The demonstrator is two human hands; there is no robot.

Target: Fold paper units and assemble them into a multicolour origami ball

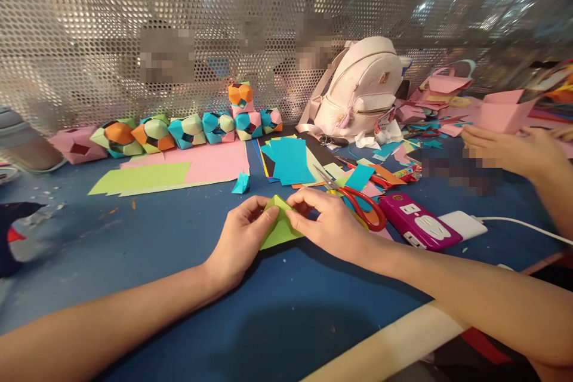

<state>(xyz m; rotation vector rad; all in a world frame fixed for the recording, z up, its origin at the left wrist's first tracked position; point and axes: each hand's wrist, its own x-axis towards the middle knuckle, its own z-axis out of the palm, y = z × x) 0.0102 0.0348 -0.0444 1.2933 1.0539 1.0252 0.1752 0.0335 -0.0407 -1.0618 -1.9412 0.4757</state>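
A piece of green paper (282, 231), partly folded to a point at its top, is held between my two hands just above the blue table. My left hand (244, 233) pinches its left side with the thumb on top. On the right side, my right hand (324, 221) grips it between thumb and fingers. The fingertips behind the paper are partly hidden. Beyond my hands lie a small folded blue paper piece (240, 183) and a stack of blue paper sheets (290, 161). Scissors with red handles (364, 208) rest beside my right hand.
Folded paper balls (183, 131) line the mesh wall. Pink and green sheets (215, 164) lie before them. A pale backpack (364, 86) stands behind paper scraps. A purple phone (421, 221) and white cable (528, 225) lie right. Another person's hand (505, 152) is near a pink paper box (504, 112).
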